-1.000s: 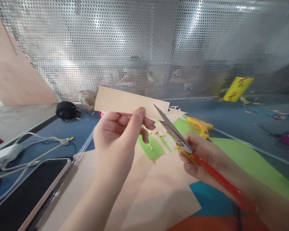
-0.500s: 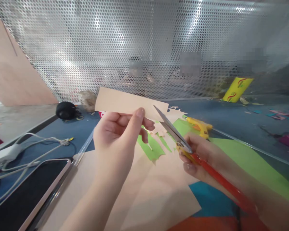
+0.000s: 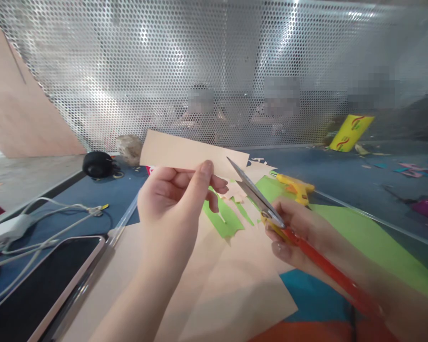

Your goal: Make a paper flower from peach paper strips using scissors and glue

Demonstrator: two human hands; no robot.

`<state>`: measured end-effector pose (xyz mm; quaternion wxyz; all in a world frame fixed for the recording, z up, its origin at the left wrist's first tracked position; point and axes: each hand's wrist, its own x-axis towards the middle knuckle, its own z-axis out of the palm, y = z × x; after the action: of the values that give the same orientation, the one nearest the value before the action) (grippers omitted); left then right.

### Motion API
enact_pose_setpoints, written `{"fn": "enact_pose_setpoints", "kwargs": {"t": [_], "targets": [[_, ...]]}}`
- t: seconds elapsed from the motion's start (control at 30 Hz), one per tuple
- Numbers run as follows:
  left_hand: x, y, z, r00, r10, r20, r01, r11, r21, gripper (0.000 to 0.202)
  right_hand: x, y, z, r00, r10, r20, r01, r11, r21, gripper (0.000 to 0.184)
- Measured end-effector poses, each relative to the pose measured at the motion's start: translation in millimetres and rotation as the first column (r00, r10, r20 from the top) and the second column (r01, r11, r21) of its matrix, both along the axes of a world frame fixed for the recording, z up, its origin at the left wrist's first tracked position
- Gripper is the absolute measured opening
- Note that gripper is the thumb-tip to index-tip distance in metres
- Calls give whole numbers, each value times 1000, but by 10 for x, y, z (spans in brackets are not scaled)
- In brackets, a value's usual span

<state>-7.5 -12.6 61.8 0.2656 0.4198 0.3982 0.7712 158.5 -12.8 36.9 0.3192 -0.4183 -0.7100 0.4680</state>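
Observation:
Between thumb and fingers, my left hand (image 3: pixel 178 194) pinches a cream paper strip (image 3: pixel 178 149) by its lower edge. My right hand (image 3: pixel 292 225) grips a pair of scissors (image 3: pixel 258 192) with orange-red handles. Their blades are slightly parted, and the upper tip overlaps the strip's right end in view; whether it touches the paper I cannot tell. Below the hands lie large cream paper sheets (image 3: pixel 214 294), with green paper scraps (image 3: pixel 228 221) and cream offcuts on top. A yellow glue gun (image 3: pixel 296 186) rests just beyond my right hand.
On the left are a phone (image 3: pixel 53 285), a white charger (image 3: pixel 9 230) with cables and a black round object (image 3: pixel 98 164). Green paper (image 3: pixel 371 242) and blue paper (image 3: pixel 310 294) lie right. A yellow packet (image 3: pixel 352 133) leans near the perforated metal screen (image 3: pixel 214 52); people show behind it.
Almost nothing differs. Both hands, the paper strip and the scissors hold nearly the same position, with only a very slight shift.

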Motion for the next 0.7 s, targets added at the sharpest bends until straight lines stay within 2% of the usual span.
{"fn": "enact_pose_setpoints", "kwargs": {"t": [0.37,0.53,0.7], "targets": [[-7,-9,-6,1000,12,-10,-12,1000,-10,21,6,-5,17,1000,20,-4,-20,999,-50,24],[-12,-15,3,1000,-29,8,30,1000,-9,20,5,11,-35,1000,6,-16,-6,999,-41,27],[-7,-3,-2,1000,-14,14,14,1000,-10,18,9,27,-69,1000,10,-13,-10,999,-42,28]]}}
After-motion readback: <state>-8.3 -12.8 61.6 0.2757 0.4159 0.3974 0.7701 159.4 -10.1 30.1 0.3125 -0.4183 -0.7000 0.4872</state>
